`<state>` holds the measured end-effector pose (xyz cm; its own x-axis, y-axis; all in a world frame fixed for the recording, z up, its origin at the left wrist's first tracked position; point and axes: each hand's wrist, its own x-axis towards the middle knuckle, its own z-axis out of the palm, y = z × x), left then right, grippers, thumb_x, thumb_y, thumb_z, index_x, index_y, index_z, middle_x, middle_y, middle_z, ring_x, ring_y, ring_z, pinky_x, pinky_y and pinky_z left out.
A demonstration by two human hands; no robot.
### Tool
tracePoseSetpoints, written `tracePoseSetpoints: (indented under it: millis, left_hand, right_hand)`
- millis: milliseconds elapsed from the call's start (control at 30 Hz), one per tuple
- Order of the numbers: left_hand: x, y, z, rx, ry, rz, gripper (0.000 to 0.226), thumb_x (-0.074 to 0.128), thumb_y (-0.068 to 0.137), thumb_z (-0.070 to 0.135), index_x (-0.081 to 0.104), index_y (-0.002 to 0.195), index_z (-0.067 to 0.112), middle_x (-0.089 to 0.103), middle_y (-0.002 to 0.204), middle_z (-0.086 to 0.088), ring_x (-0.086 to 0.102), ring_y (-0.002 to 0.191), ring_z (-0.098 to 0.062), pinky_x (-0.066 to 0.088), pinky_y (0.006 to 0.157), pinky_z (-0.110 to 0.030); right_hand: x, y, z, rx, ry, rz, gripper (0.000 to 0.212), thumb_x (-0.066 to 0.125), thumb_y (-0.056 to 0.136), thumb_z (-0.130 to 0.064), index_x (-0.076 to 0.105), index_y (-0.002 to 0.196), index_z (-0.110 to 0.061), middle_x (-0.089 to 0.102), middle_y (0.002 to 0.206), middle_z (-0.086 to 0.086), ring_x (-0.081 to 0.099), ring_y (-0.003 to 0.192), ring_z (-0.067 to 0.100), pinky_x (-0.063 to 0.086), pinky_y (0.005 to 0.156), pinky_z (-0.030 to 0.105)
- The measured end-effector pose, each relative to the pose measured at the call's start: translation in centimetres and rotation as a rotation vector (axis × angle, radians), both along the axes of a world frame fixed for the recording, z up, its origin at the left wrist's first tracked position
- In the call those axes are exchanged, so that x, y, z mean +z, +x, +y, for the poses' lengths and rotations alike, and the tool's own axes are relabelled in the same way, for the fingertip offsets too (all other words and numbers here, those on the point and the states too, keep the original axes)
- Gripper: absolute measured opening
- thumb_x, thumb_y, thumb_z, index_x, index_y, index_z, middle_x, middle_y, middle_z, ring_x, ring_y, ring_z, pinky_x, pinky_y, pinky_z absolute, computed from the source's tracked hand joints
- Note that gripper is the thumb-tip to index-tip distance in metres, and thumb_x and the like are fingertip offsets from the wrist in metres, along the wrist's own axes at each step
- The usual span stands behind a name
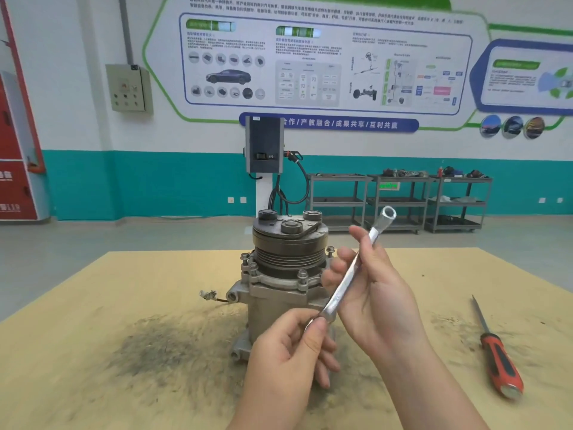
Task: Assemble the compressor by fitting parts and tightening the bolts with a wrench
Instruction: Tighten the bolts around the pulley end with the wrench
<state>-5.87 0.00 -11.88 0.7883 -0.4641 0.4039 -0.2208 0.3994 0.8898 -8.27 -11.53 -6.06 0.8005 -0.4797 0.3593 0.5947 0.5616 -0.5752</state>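
A grey metal compressor (273, 290) stands upright on the wooden table (124, 305), its black pulley and clutch plate on top. Several bolts stick up around its flange. A silver ring wrench (356, 265) is held slanted in the air in front of the compressor, ring end up and to the right. My left hand (288, 358) pinches the wrench's lower end between thumb and fingers. My right hand (372, 296) grips the wrench's shaft near the middle, fingers curled round it. The wrench touches no bolt.
A red and black screwdriver (496, 355) lies on the table at the right. Dark grime stains the tabletop left of the compressor. A short wire with a connector (208, 295) sticks out on the compressor's left. Shelving carts (400, 200) and a charging unit (264, 147) stand by the far wall.
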Motion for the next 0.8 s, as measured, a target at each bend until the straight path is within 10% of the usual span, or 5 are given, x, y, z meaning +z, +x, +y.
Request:
tracePoseSetpoints:
  millis: [167, 300, 533, 700, 800]
  left_hand:
    - [-0.3, 0.8, 0.4, -0.125, 0.035, 0.045, 0.03, 0.076, 0.081, 0.038, 0.071, 0.081, 0.008, 0.071, 0.069, -0.014, 0.066, 0.054, -0.027, 0.052, 0.048, -0.029]
    - [0.1, 2.3, 1.1, -0.018, 0.016, -0.012, 0.068, 0.047, 0.072, 0.077, 0.072, 0.071, 0.014, 0.071, 0.07, -0.013, 0.063, 0.051, -0.024, 0.044, 0.042, -0.024]
    - [1.4, 4.0, 2.7, -0.126, -0.019, 0.148, 0.066, 0.049, 0.069, 0.082, 0.057, 0.052, 0.018, 0.041, 0.044, -0.004, 0.037, 0.035, -0.016, 0.028, 0.043, -0.023]
    - [1.7, 3.6, 3.0, -0.266, -0.006, 0.234, 0.034, 0.065, 0.075, 0.039, 0.057, 0.055, 0.013, 0.036, 0.042, -0.002, 0.032, 0.032, -0.014, 0.024, 0.041, -0.02]
    - [1.8, 3.2, 2.5, -0.271, -0.078, 0.313, 0.028, 0.07, 0.073, 0.016, 0.054, 0.052, 0.01, 0.032, 0.04, -0.003, 0.028, 0.03, -0.012, 0.022, 0.038, -0.017]
  right_hand:
    - [-0.2, -0.8, 0.3, -0.203, -0.577, 0.131, 0.032, 0.051, 0.085, -0.044, 0.073, 0.088, -0.021, 0.059, 0.063, 0.005, 0.058, 0.055, 0.02, 0.049, 0.055, 0.027]
    - [0.5, -2.1, -0.9, -0.176, -0.9, 0.227, 0.038, 0.055, 0.09, -0.053, 0.062, 0.072, -0.02, 0.039, 0.051, -0.01, 0.036, 0.044, 0.006, 0.031, 0.046, 0.014]
    - [-0.3, -2.5, -2.4, -1.005, -1.927, 0.259, 0.046, 0.032, 0.095, -0.058, 0.074, 0.099, -0.038, 0.054, 0.066, -0.01, 0.049, 0.062, 0.012, 0.043, 0.062, 0.032]
    - [0.2, -2.7, -2.8, -1.235, -2.007, -0.026, 0.032, 0.047, 0.092, -0.04, 0.077, 0.102, -0.033, 0.053, 0.065, -0.005, 0.052, 0.059, 0.021, 0.041, 0.065, 0.042]
    - [-0.2, -3.4, -1.5, -1.388, -1.784, 0.119, 0.034, 0.057, 0.085, -0.047, 0.071, 0.113, -0.035, 0.063, 0.098, -0.001, 0.057, 0.093, 0.028, 0.038, 0.081, 0.05]
